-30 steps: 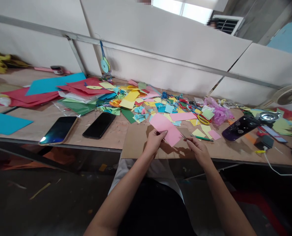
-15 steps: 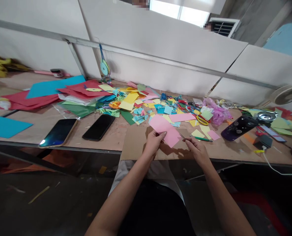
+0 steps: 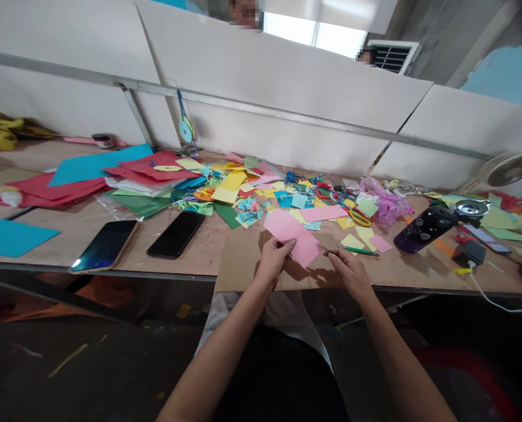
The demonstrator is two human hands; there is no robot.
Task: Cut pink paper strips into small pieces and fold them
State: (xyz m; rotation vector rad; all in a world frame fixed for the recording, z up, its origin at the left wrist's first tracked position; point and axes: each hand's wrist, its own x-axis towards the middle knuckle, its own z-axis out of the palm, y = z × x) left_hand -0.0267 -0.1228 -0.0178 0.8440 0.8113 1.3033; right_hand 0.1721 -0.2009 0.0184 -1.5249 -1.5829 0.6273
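Observation:
My left hand (image 3: 273, 258) is closed on the lower edge of a pink paper sheet (image 3: 291, 231) and holds it tilted above a brown cardboard mat (image 3: 239, 264) at the table's front edge. My right hand (image 3: 351, 271) is closed in a pinch just right of the sheet, on a thin pointed tool that I cannot make out; its tip reaches the paper's right edge. Just beyond the right hand, a green pen (image 3: 358, 251) lies on the table.
A heap of coloured paper scraps (image 3: 261, 193) covers the middle of the wooden table, with yellow scissors (image 3: 360, 218) in it. Two phones (image 3: 105, 245) (image 3: 176, 233) lie at the left, a purple bottle (image 3: 423, 228) and a small fan (image 3: 509, 169) at the right. White partition panels stand behind the table.
Both hands keep their hold and have barely moved. The pink sheet has turned slightly, and the view has shifted a little.

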